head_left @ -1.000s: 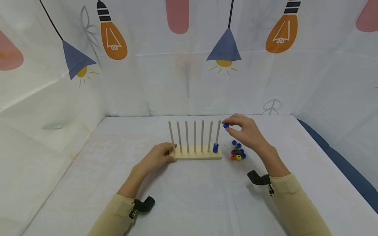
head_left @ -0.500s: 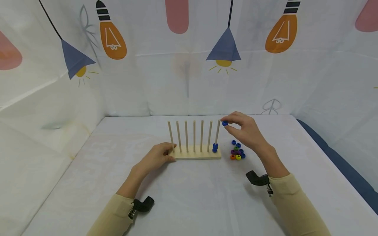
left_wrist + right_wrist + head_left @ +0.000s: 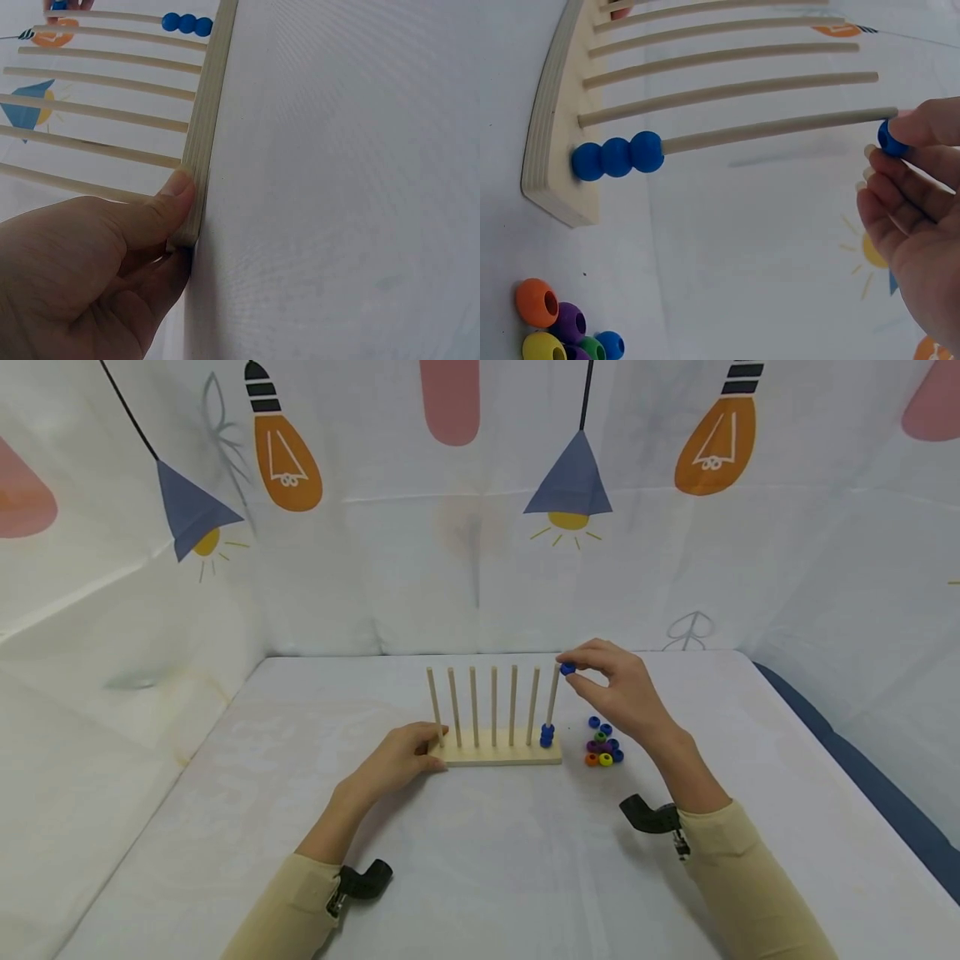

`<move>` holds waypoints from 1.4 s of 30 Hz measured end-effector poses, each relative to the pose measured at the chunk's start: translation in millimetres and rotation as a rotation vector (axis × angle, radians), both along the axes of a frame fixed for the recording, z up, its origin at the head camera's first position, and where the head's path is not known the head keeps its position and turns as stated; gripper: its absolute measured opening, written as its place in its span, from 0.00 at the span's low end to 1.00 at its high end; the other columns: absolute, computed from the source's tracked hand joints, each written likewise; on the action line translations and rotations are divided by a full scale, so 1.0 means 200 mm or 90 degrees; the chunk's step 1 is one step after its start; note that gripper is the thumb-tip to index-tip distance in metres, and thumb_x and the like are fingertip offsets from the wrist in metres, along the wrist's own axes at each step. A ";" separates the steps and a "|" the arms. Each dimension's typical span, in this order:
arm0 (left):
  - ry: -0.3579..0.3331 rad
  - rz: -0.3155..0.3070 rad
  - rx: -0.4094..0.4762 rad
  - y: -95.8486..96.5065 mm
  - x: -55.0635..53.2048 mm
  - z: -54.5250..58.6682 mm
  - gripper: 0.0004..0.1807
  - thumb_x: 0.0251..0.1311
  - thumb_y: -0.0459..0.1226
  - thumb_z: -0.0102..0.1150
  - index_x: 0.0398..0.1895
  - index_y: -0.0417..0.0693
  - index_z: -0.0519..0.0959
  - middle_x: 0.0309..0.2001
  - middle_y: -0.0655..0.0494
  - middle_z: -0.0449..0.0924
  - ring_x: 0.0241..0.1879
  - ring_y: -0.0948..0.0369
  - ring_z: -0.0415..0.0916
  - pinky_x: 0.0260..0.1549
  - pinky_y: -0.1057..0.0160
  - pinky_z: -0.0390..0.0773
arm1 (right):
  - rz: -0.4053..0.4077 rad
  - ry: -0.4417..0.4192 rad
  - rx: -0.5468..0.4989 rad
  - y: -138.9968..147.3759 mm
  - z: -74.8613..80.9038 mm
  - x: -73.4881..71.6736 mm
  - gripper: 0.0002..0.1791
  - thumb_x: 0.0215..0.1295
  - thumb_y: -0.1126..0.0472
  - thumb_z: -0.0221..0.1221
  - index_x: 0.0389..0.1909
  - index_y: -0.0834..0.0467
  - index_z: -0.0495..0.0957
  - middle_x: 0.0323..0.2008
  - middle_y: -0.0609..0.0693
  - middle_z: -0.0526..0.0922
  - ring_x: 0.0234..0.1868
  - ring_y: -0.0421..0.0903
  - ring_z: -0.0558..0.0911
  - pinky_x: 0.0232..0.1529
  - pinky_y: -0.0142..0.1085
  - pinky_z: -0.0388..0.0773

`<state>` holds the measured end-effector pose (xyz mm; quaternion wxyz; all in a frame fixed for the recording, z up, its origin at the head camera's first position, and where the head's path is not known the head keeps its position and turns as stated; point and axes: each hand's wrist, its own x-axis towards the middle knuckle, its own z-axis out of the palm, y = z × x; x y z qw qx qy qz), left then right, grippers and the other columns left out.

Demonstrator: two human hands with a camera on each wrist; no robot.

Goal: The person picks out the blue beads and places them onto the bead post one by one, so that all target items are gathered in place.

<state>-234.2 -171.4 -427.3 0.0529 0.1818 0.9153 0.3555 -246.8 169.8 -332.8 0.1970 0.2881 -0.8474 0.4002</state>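
A wooden peg rack (image 3: 495, 758) with several upright pegs stands on the table. My left hand (image 3: 399, 762) grips the left end of its base, thumb on the front edge in the left wrist view. Three blue beads (image 3: 616, 157) are stacked at the bottom of the rightmost peg (image 3: 780, 129). Between thumb and fingertips, my right hand (image 3: 617, 687) pinches another blue bead (image 3: 892, 139). That bead is beside the tip of the rightmost peg, not around it. Its hole shows in the right wrist view.
Right of the rack lies a loose group of beads: an orange bead (image 3: 536, 302), a yellow bead (image 3: 543, 347), a green bead (image 3: 592, 348), and several purple and blue ones. A white table (image 3: 480, 860) meets a printed cloth backdrop (image 3: 375, 568) behind the rack.
My right hand has risen slightly and moved left with the blue bead, closer to the rightmost peg's tip. The left hand and the rack stay in place.
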 end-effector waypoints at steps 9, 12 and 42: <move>0.000 0.001 -0.009 0.00 0.00 -0.01 0.29 0.58 0.39 0.70 0.64 0.48 0.77 0.65 0.50 0.76 0.67 0.52 0.71 0.64 0.49 0.72 | -0.015 0.021 -0.011 0.00 0.01 0.01 0.15 0.65 0.68 0.63 0.51 0.54 0.84 0.46 0.46 0.84 0.48 0.40 0.78 0.56 0.20 0.71; 0.000 0.002 -0.011 0.00 0.00 -0.01 0.29 0.58 0.39 0.70 0.64 0.48 0.76 0.65 0.50 0.76 0.67 0.52 0.71 0.64 0.49 0.72 | -0.015 0.022 -0.015 0.00 0.02 0.02 0.15 0.65 0.68 0.63 0.51 0.53 0.84 0.46 0.46 0.84 0.48 0.39 0.78 0.55 0.19 0.70; -0.001 0.003 -0.007 0.00 0.00 -0.01 0.29 0.58 0.39 0.69 0.64 0.49 0.77 0.65 0.50 0.76 0.67 0.52 0.71 0.64 0.49 0.73 | 0.001 0.038 -0.057 -0.06 0.01 0.02 0.14 0.67 0.67 0.62 0.52 0.57 0.83 0.46 0.49 0.83 0.49 0.41 0.79 0.57 0.19 0.72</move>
